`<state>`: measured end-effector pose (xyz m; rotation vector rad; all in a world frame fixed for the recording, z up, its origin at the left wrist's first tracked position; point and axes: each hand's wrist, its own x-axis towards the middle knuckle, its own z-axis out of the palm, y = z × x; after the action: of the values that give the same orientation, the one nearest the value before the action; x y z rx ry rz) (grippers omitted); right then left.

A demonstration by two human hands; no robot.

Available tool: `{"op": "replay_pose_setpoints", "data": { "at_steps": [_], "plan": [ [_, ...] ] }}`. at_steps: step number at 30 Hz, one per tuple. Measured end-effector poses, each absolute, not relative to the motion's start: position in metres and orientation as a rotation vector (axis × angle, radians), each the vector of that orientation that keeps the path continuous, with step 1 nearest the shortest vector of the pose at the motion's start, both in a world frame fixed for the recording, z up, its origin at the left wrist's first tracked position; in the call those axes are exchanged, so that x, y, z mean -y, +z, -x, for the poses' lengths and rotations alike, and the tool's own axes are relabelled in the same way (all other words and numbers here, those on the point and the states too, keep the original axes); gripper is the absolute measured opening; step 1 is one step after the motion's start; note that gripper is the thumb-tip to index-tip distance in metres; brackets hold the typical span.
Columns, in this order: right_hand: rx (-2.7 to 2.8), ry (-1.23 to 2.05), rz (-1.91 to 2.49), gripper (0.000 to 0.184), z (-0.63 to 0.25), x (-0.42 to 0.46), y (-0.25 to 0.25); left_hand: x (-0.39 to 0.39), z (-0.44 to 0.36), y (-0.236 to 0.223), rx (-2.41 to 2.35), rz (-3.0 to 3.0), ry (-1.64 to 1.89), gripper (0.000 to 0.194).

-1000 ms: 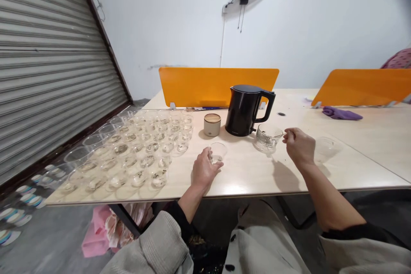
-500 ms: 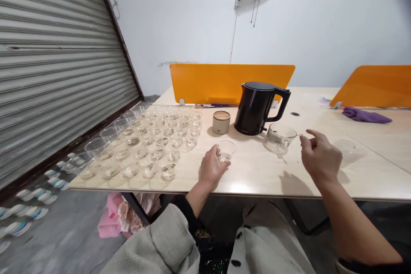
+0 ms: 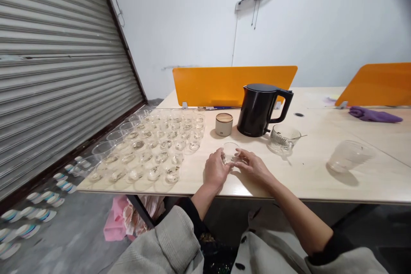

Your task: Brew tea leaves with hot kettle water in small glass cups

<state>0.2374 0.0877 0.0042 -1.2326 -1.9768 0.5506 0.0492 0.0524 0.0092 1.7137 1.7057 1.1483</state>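
A clear plastic cup (image 3: 230, 150) with dark bits at its bottom stands on the table in front of me. My left hand (image 3: 217, 167) grips it from the left, and my right hand (image 3: 253, 164) has its thumb and fingers on its right side. To the right is a ribbed glass cup (image 3: 284, 138) with a thin stick lying across its rim. Behind are a small pale canister (image 3: 224, 125) with a wooden lid and a black electric kettle (image 3: 260, 109).
Many clear cups (image 3: 162, 156) with dark bits inside fill the table's left side. A nested stack of clear cups (image 3: 349, 156) lies on its side at the right. Orange dividers (image 3: 208, 87) and a purple cloth (image 3: 375, 114) are farther back. Lidded tubs (image 3: 27, 229) stand on the floor.
My right hand has moved left from beside the glass cup to the plastic cup, letting go of the thin stick. My left hand stays on the plastic cup.
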Motion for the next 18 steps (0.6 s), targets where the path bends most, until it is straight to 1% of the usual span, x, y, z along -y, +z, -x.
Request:
{"op": "replay_pose_setpoints", "data": {
  "at_steps": [5,8,12,15,18],
  "plan": [
    [1.969,0.682,1.130,0.039,-0.237,-0.093,0.006,-0.052,-0.050,0.008,-1.712,-1.737,1.138,0.066],
    [1.972,0.717,1.103,0.038,-0.239,-0.092,0.007,-0.053,-0.050,0.005,-1.694,-1.739,1.146,0.065],
    [1.960,0.739,1.107,0.044,-0.242,-0.091,0.006,-0.053,-0.047,0.001,-1.646,-1.763,1.180,0.065],
    [1.958,0.618,1.173,0.049,-0.251,-0.089,0.002,-0.051,-0.042,-0.002,-1.622,-1.750,1.244,0.061],
    [2.004,0.319,1.314,0.053,-0.265,-0.085,-0.003,-0.046,-0.035,-0.002,-1.693,-1.849,1.230,0.053]
  ]
}}
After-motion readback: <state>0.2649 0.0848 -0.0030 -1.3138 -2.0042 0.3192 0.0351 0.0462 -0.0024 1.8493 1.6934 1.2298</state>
